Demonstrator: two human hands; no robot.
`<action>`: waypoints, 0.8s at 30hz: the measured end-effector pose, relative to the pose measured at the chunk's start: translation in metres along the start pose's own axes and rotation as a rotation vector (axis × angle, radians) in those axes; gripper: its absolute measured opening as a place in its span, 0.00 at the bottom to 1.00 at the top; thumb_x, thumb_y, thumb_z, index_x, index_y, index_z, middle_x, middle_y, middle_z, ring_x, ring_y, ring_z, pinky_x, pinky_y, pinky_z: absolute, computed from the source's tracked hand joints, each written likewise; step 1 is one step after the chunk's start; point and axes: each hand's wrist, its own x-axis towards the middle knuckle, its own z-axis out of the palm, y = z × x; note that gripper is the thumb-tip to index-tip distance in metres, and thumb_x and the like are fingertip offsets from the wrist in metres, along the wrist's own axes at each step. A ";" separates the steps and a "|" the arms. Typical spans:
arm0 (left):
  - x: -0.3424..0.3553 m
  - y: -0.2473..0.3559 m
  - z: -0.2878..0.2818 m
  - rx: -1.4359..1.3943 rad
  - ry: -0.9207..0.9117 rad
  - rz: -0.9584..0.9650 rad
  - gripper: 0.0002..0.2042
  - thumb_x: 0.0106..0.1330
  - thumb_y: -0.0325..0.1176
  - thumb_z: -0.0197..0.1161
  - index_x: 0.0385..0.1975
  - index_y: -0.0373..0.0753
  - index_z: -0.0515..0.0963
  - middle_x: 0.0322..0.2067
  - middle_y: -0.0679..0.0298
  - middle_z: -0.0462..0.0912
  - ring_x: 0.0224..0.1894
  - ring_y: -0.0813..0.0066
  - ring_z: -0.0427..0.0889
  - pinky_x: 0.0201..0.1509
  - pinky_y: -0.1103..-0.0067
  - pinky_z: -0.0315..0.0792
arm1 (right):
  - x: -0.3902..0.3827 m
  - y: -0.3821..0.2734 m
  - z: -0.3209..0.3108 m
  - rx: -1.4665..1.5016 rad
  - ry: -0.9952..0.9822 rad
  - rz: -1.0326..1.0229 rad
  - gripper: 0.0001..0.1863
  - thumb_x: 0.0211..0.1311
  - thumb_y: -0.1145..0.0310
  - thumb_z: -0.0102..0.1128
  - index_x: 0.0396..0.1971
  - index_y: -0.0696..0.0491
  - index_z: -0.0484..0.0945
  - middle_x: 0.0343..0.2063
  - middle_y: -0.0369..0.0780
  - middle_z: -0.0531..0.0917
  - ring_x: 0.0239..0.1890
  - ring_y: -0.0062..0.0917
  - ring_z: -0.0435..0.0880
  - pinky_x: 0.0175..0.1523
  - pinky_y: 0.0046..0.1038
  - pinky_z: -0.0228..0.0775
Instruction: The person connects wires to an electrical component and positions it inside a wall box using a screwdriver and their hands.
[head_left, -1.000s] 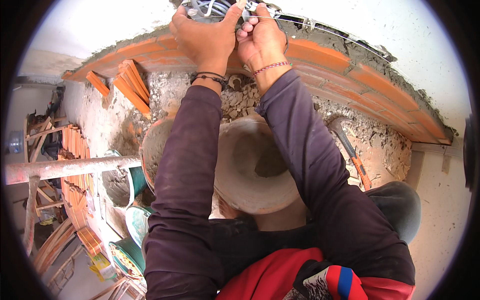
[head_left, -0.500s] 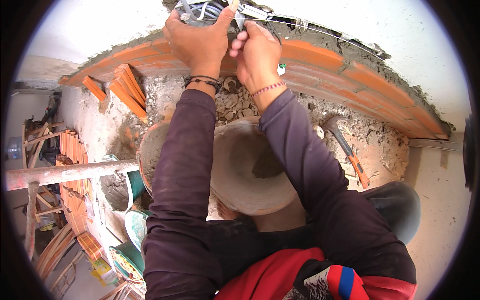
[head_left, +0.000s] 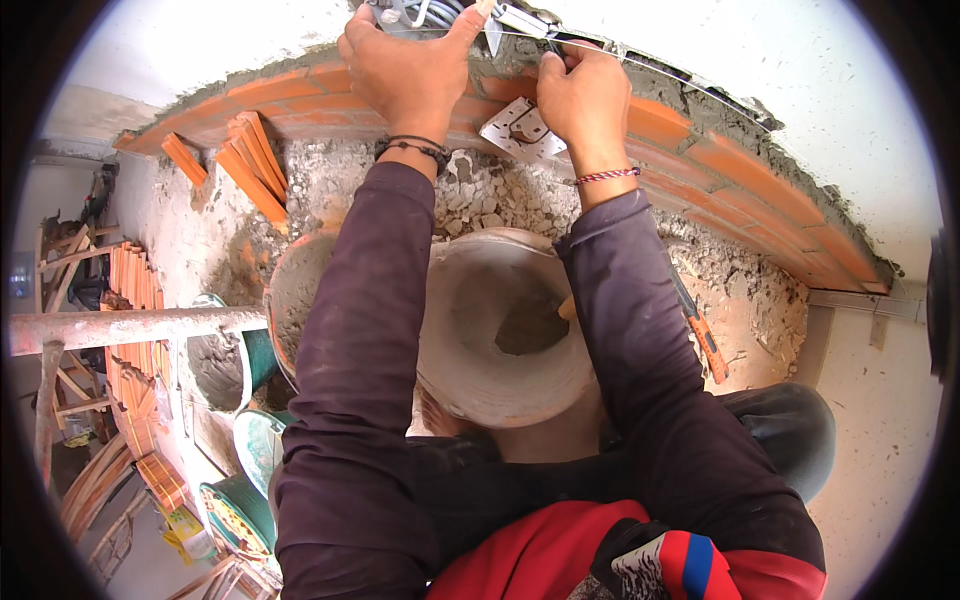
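Observation:
At the top edge, my left hand (head_left: 410, 85) spans a bundle of grey cables (head_left: 432, 14), thumb on one side and fingers on the other, partly cut off by the picture's edge. To its right, my right hand (head_left: 588, 105) is closed in a pinch at the top of the brick wall (head_left: 745, 180), by a thin taut string (head_left: 665, 70). A small dark piece shows at its fingertips, too little to name. Below that hand, a perforated metal plate (head_left: 520, 128) sits against the bricks.
A round basin (head_left: 490, 395) with wet mortar (head_left: 530, 325) stands between my forearms. Loose rubble (head_left: 490, 205) lies behind it. An orange-handled hammer (head_left: 710, 345) is at the right, partly hidden by my sleeve. Brick pieces (head_left: 255, 165), a bucket (head_left: 262, 360) and a metal bar (head_left: 140, 327) are leftward.
My right hand has moved right, away from my left hand. The metal plate and more of the basin now show, while my sleeve covers the hammer's head. My left hand still spans the cables.

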 end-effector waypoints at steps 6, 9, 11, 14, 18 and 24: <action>0.001 0.001 -0.002 -0.032 -0.004 -0.044 0.42 0.48 0.50 0.84 0.54 0.24 0.73 0.44 0.48 0.82 0.46 0.55 0.82 0.50 0.65 0.76 | 0.007 -0.004 -0.005 -0.099 -0.108 0.096 0.14 0.60 0.59 0.61 0.38 0.49 0.90 0.36 0.48 0.89 0.43 0.45 0.88 0.52 0.40 0.78; 0.001 0.000 -0.001 0.008 0.005 -0.012 0.42 0.48 0.50 0.84 0.54 0.23 0.73 0.44 0.47 0.82 0.46 0.55 0.82 0.50 0.64 0.76 | 0.012 -0.004 -0.002 -0.124 -0.101 0.117 0.13 0.58 0.61 0.61 0.34 0.50 0.90 0.34 0.46 0.90 0.39 0.41 0.89 0.51 0.39 0.79; 0.001 0.000 0.001 0.004 -0.017 -0.012 0.42 0.48 0.50 0.84 0.54 0.23 0.72 0.44 0.48 0.82 0.46 0.55 0.82 0.50 0.64 0.76 | 0.018 0.004 0.003 -0.056 -0.095 0.113 0.11 0.58 0.63 0.62 0.31 0.53 0.89 0.31 0.45 0.89 0.34 0.36 0.88 0.45 0.37 0.79; 0.001 0.002 0.000 0.014 -0.022 -0.022 0.42 0.48 0.49 0.84 0.55 0.24 0.72 0.45 0.48 0.82 0.47 0.55 0.81 0.51 0.64 0.76 | 0.021 0.011 0.006 0.337 -0.163 0.248 0.08 0.62 0.69 0.61 0.28 0.58 0.85 0.28 0.43 0.88 0.25 0.26 0.82 0.30 0.32 0.74; 0.001 0.000 -0.001 0.020 -0.016 -0.039 0.41 0.48 0.48 0.84 0.55 0.26 0.72 0.46 0.49 0.81 0.48 0.56 0.81 0.53 0.65 0.75 | 0.017 -0.014 -0.010 0.992 -0.287 0.655 0.06 0.69 0.76 0.57 0.35 0.63 0.79 0.30 0.45 0.86 0.19 0.17 0.72 0.16 0.21 0.57; 0.000 0.001 0.001 -0.014 -0.024 -0.061 0.40 0.48 0.48 0.84 0.54 0.28 0.73 0.46 0.50 0.80 0.49 0.56 0.80 0.54 0.65 0.74 | 0.017 -0.016 -0.008 1.305 -0.210 0.813 0.04 0.69 0.80 0.53 0.40 0.65 0.74 0.33 0.48 0.85 0.17 0.20 0.71 0.15 0.23 0.57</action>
